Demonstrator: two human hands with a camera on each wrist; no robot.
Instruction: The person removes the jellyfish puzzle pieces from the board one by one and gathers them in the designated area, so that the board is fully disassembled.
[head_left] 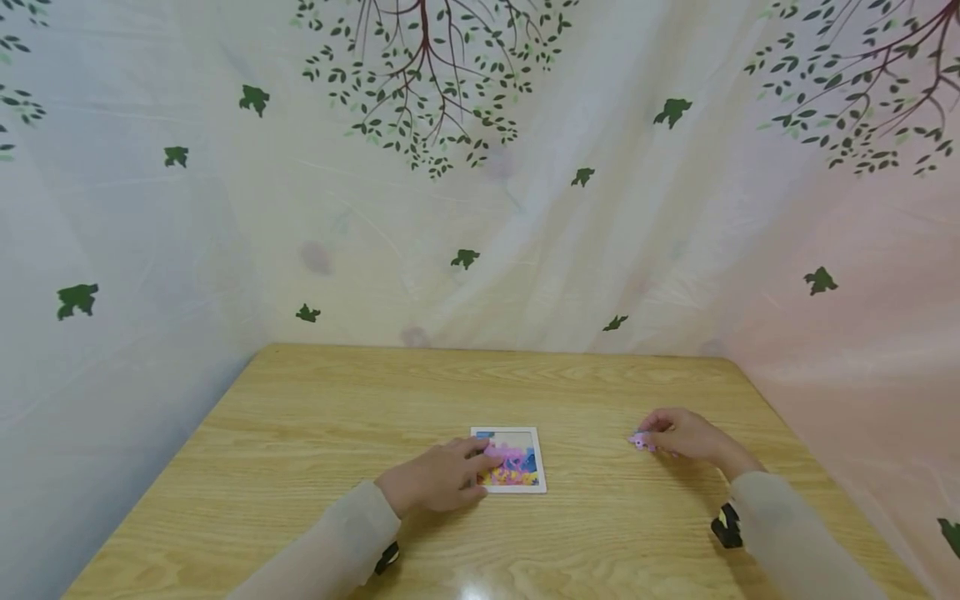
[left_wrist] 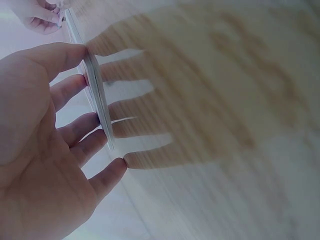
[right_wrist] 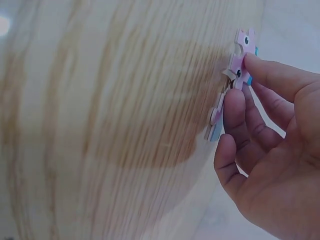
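A square jigsaw puzzle [head_left: 517, 467] in a white frame lies on the table, its lower part filled with pink, yellow and blue pieces; a pale area shows at its top. My left hand [head_left: 442, 477] rests on the puzzle's left side with its fingers spread. In the left wrist view, the fingertips of my left hand [left_wrist: 55, 120] touch the thin edge of the frame [left_wrist: 95, 82]. To the right, my right hand [head_left: 686, 435] pinches a pink puzzle piece [head_left: 641, 441] with printed eyes, seen closer as a puzzle piece [right_wrist: 239, 60]. Another pink-and-blue piece [right_wrist: 216, 120] shows beside its fingers.
The wooden table [head_left: 360, 392] reaches back to a pale curtain [head_left: 390, 217] printed with branches and green leaves. Curtain also hangs along the left and right sides. Dark wrist bands [head_left: 726, 527] show at the sleeves.
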